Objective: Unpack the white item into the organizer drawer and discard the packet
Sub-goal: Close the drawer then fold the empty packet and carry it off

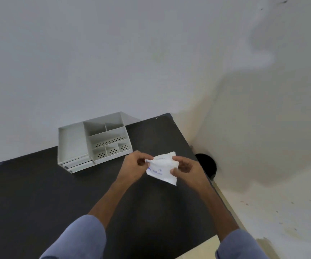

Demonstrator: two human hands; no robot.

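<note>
Your left hand and right hand both pinch the packet top. Peel slowly over the table, or the contents pop out.

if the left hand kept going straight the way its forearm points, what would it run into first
Probably the white organizer: the left hand, pinching the packet, points up toward its perforated front compartments. Depth is unclear, so it might pass above them.

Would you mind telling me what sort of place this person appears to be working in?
Probably a plain indoor work corner, perhaps an office or storeroom. A dark table sits against bare white walls, holding a grey desk organizer, with a black bin beside it. Both hands hold a white packet.
</note>
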